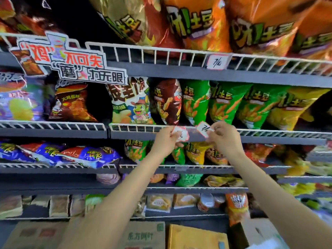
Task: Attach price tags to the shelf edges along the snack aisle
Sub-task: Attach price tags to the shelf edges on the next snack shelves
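Light falls from overhead and in front, bright on the foil fronts of the orange snack bags (197,24) at the top — they throw back hard glare. Behind the bags the shelf recesses go nearly black. The whole view is soft and smeary, lettering fuzzy, worst at the cardboard boxes (143,234) below. The wire shelf rails (161,51) bow and tilt toward the edges — wide-lens warping.

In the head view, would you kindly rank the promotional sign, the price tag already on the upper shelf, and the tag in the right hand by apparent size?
1. Promotional sign, by far the largest.
2. Price tag on the upper shelf.
3. Tag in the right hand, partly covered by fingers, so it may really match the shelf tag.
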The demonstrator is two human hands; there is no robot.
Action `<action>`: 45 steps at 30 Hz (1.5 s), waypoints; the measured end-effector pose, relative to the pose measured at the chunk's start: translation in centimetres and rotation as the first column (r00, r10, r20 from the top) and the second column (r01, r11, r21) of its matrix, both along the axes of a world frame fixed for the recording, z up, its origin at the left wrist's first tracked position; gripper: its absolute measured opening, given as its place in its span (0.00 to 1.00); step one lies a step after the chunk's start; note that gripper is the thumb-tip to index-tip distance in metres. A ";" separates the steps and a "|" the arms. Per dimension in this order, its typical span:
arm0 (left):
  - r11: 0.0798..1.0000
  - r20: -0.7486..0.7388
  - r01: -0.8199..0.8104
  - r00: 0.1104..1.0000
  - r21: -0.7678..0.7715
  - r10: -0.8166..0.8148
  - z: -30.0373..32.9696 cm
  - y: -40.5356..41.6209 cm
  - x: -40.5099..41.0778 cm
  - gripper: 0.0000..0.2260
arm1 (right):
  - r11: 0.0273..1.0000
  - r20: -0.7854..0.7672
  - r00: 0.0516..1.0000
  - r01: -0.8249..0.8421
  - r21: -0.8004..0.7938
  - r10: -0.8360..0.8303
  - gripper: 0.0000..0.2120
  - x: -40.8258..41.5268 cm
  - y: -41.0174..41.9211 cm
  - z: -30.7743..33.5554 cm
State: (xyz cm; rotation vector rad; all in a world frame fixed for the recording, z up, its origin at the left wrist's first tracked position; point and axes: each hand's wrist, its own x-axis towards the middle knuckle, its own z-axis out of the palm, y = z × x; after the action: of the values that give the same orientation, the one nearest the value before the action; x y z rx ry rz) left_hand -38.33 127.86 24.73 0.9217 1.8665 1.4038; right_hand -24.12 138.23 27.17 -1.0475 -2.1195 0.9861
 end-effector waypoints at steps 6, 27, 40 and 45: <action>0.990 0.000 -0.095 0.995 -0.101 0.095 -2.3 5.4 2.4 0.07 | 0.995 0.082 0.993 -0.085 0.053 0.081 0.07 1.7 5.8 -1.9; 0.909 -0.389 -0.050 0.913 -0.414 -0.127 -2.2 4.1 1.9 0.21 | 0.814 0.213 0.958 -0.275 0.511 0.190 0.08 -2.1 6.9 -3.4; 0.891 -0.421 -0.012 0.884 -0.454 -0.203 -0.7 3.6 2.2 0.22 | 0.627 0.376 0.916 -0.375 0.683 0.138 0.20 -2.9 6.4 -5.7; 0.894 -0.403 0.003 0.892 -0.447 -0.205 -0.8 3.6 2.0 0.22 | 0.594 0.406 0.910 -0.375 0.712 0.087 0.20 -2.6 6.2 -5.5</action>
State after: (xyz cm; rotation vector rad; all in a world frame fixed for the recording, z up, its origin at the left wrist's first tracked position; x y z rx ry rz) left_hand -36.31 131.51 23.94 1.1493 2.2938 0.6824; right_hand -26.74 144.44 21.68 -0.4861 -2.6117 -0.1253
